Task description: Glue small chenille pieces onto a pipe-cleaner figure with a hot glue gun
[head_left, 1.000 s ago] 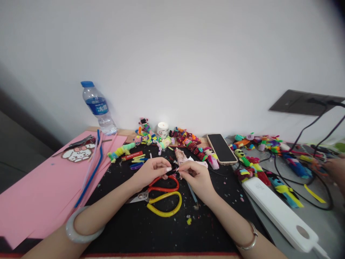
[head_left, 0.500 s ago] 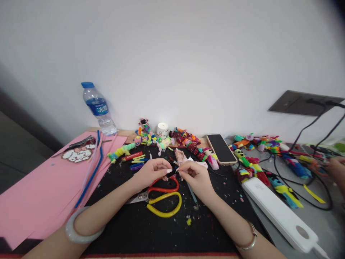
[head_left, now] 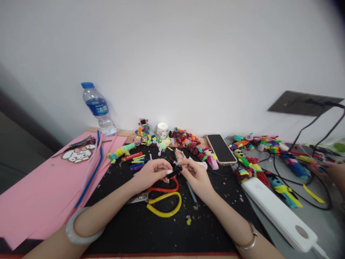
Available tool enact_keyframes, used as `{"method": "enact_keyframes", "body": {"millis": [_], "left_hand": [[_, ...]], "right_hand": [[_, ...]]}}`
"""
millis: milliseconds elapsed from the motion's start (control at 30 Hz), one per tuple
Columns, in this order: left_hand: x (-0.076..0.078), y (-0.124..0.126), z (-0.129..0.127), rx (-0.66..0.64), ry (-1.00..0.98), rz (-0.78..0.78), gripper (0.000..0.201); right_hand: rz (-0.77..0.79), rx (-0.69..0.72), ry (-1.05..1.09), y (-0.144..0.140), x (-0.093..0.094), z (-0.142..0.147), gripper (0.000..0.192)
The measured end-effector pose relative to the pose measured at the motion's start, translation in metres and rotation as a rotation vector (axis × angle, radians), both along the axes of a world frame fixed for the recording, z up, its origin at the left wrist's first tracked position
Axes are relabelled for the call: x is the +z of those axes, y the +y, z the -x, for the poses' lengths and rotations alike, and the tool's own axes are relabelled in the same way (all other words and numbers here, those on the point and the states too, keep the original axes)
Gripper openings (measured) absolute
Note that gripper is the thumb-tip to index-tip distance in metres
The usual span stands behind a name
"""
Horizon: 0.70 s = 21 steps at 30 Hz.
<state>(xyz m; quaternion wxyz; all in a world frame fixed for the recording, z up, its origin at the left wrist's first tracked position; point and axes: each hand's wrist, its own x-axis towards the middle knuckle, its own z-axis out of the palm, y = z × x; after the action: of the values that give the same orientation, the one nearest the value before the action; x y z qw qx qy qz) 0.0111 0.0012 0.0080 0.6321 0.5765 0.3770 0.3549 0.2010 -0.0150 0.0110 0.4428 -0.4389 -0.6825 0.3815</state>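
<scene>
Two hands meet over the middle of the black mat (head_left: 151,230), and between them we pinch a small black piece (head_left: 175,170) of fuzzy craft wire: our left hand (head_left: 151,173) closes its grip on the near end with thumb and fingertips, our right hand (head_left: 196,173) closes on the far end, so the short piece is held from both sides, just above the desk (head_left: 318,216), where fine finger work is easy to see. Directly below lie the scissors (head_left: 161,198) with red and yellow handles, blades pointing left, close enough to reach without stretching. Loose coloured wire bits (head_left: 137,160) sit just beyond our left hand. Finished figures (head_left: 185,140) are lined up along the wall, well apart from the working spot, beside a small white jar (head_left: 162,129) and a phone (head_left: 221,148) lying face up. Pink paper (head_left: 40,194) covers the left of the desk, with a water bottle (head_left: 98,108) at its far corner. To the right runs a white power strip (head_left: 280,212) with black cables, and another person's hand (head_left: 336,169) shows blurred at the edge.
</scene>
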Motion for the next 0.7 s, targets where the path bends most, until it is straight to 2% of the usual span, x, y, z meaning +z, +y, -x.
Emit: {"method": "enact_keyframes", "body": {"millis": [133, 233, 500, 700], "left_hand": [[-0.0035, -0.0012, 0.0005, -0.034, 0.032, -0.041, 0.018], [-0.0041, -0.0015, 0.0002, -0.027, 0.035, -0.042, 0.018], [0.0026, -0.0038, -0.0013, -0.015, -0.004, -0.008, 0.021], [0.0039, -0.0080, -0.0013, 0.018, -0.019, -0.102, 0.025]], "right_hand": [[-0.115, 0.034, -0.263, -0.0034, 0.0062, 0.0004, 0.021], [-0.156, 0.042, -0.358, -0.0047, 0.0075, 0.0008, 0.027], [-0.220, -0.042, -0.406, -0.0050, 0.0022, 0.0006, 0.025], [-0.273, -0.158, -0.395, -0.0058, 0.0024, -0.0014, 0.026]]}}
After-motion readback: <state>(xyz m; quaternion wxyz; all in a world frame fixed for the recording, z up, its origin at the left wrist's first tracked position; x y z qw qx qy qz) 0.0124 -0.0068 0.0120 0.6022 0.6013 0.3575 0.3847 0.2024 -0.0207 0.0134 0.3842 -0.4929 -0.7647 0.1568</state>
